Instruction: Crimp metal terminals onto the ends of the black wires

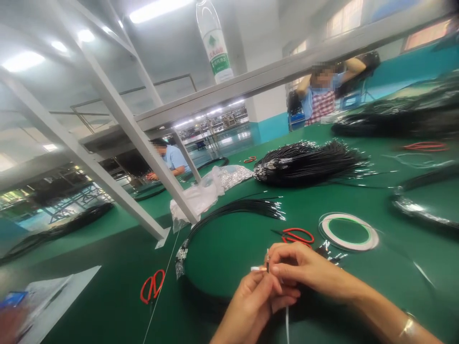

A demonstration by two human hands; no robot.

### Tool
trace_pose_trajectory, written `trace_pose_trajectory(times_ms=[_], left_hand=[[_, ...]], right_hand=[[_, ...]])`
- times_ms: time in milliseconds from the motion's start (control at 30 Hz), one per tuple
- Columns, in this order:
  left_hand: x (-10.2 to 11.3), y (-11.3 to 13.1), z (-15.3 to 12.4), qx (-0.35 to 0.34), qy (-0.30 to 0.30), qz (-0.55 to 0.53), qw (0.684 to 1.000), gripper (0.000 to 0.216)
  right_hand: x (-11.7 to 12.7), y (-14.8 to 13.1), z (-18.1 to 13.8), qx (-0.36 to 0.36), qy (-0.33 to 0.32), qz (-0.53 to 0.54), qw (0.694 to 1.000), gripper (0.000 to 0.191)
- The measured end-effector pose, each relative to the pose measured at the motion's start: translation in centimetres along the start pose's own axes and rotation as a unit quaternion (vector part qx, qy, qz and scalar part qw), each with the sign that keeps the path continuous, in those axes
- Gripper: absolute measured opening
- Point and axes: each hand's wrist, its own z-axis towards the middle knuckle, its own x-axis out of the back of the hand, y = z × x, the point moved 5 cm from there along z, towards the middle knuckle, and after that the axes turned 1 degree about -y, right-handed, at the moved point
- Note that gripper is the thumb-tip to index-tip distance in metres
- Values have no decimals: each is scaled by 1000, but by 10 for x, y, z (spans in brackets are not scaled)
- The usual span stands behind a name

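My left hand (256, 298) and my right hand (304, 267) meet low in the middle of the green table (233, 243). Both pinch a thin black wire end (267, 255) with a small white piece (257, 269) at the fingertips. A curved bundle of black wires (229, 210) lies just beyond my hands. Red-handled scissors (296, 235) sit right behind my right hand, next to a ring of white tape (348, 231).
A second pair of red scissors (153, 285) lies to the left. A large heap of black wires (308, 162) and a plastic bag (201, 193) sit further back. White frame struts (118, 157) slant across the left. Two other people work at the far side.
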Motion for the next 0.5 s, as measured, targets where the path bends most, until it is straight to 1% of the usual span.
trace_pose_trajectory(times_ms=[100,167,233,300,367,433,500], left_hand=[[4,-3,1,-3,-16,6,1000,29],[7,0,1,-16,-13,43,999,30],[10,9,0,-51,4,139,989,33],[6,22,-3,-87,12,259,962,37],[-2,27,-7,-78,-4,352,933,45],[-13,22,-17,-43,-60,440,895,52],[-25,12,-35,-27,-130,520,843,47]], right_hand=[[5,3,0,-6,5,35,999,23],[16,1,0,-1,44,61,997,22],[32,-4,-2,11,102,95,990,20],[46,-12,-4,23,149,131,980,21],[55,-21,-8,33,175,158,971,24],[61,-30,-16,43,195,169,965,26],[68,-40,-30,47,215,166,961,27]])
